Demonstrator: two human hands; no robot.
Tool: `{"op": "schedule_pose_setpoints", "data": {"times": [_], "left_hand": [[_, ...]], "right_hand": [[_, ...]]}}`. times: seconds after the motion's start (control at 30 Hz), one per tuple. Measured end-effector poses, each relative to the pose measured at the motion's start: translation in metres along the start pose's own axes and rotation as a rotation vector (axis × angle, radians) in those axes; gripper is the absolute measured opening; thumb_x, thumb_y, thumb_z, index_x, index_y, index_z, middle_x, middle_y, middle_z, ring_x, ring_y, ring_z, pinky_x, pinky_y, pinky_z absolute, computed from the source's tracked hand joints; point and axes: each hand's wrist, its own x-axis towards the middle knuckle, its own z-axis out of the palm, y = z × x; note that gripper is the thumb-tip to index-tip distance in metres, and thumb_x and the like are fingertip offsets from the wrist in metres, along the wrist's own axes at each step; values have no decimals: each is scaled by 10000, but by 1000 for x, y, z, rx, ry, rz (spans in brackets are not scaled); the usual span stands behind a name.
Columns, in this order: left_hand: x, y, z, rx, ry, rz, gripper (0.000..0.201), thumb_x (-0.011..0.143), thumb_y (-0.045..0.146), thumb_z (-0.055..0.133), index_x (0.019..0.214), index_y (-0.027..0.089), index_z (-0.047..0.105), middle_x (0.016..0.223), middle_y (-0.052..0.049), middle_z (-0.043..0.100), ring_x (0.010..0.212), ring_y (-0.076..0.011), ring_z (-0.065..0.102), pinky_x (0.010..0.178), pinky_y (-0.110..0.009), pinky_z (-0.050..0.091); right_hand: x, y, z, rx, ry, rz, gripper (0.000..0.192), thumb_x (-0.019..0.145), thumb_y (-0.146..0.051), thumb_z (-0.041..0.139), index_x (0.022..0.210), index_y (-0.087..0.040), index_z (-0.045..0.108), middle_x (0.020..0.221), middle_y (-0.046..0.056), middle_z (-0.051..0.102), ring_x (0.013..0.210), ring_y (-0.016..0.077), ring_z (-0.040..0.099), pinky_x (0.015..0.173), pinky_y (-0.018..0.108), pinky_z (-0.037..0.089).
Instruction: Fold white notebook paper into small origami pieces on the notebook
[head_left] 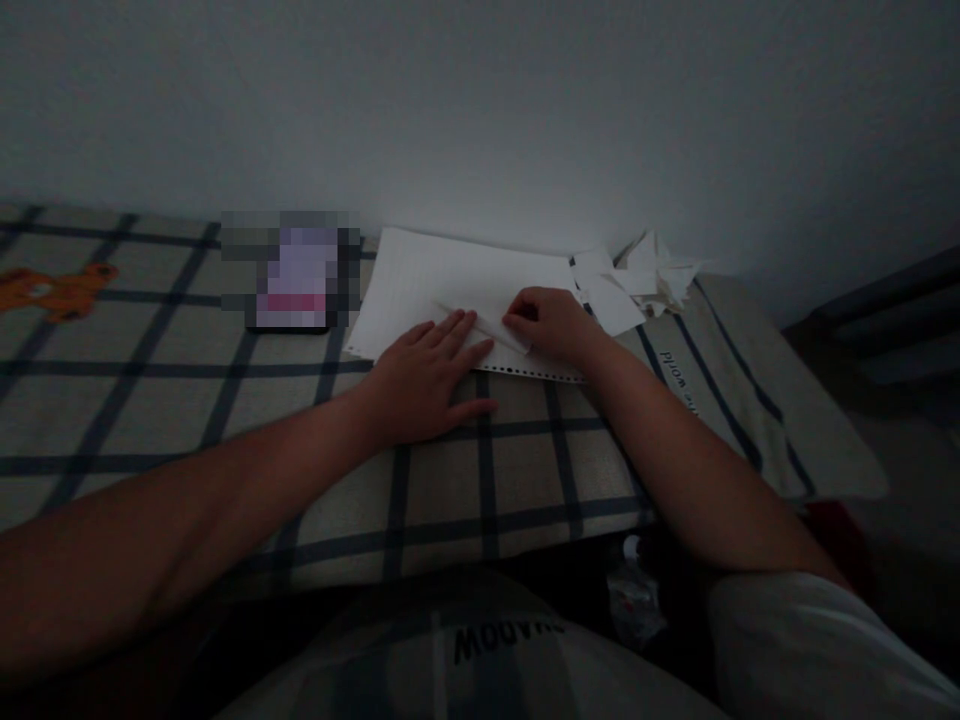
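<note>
Two hands are seen on one folded white paper (pixel 480 325), which lies on a stack of lined sheets (pixel 420 275) at the far middle of a plaid bedcover (pixel 187 400), close to the pale wall (pixel 480 100). The left hand (pixel 427 375) is laid flat, fingers spread and pressed down on the near left part of the paper, its heel resting on the cloth. The right hand (pixel 551 322) is curled just right of it, fingertips bent onto the paper's slanted fold; whether the edge is pinched or only pressed cannot be told in the dim light. The stack's punched edge (pixel 525 372) is turned toward the near side, just beside both hands. One heap of crumpled and folded paper scraps (pixel 645 275) is found to the far right, touching the stack's corner. One dark-framed flat object (pixel 289 270), blurred out, is set to the left of the stack, apart from it. One orange bear print (pixel 56 288) is seen at the far left. Open cloth is left near and to the left of the hands; the right edge of the bedcover drops off beyond the right forearm.
</note>
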Motion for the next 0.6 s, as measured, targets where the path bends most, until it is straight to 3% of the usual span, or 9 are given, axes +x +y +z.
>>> {"op": "schedule_pose_setpoints", "data": {"times": [0.33, 0.6], "left_hand": [[0, 0, 0, -13, -54, -6, 813, 1005, 684, 466, 1607, 140, 407, 1697, -232, 307, 1591, -363, 282, 1279, -514, 265], [0, 0, -1, -7, -32, 16, 828, 995, 685, 485, 1587, 110, 436, 1673, -268, 335, 1577, -387, 308, 1268, -524, 283]], "right_hand": [[-1, -1, -1, -3, 2, 3, 127, 923, -249, 638, 881, -184, 739, 918, 97, 755, 807, 208, 636, 777, 363, 478], [-1, -3, -2, -5, -1, 14, 141, 918, -249, 638, 909, -163, 750, 926, 108, 754, 821, 210, 643, 789, 362, 473]]}}
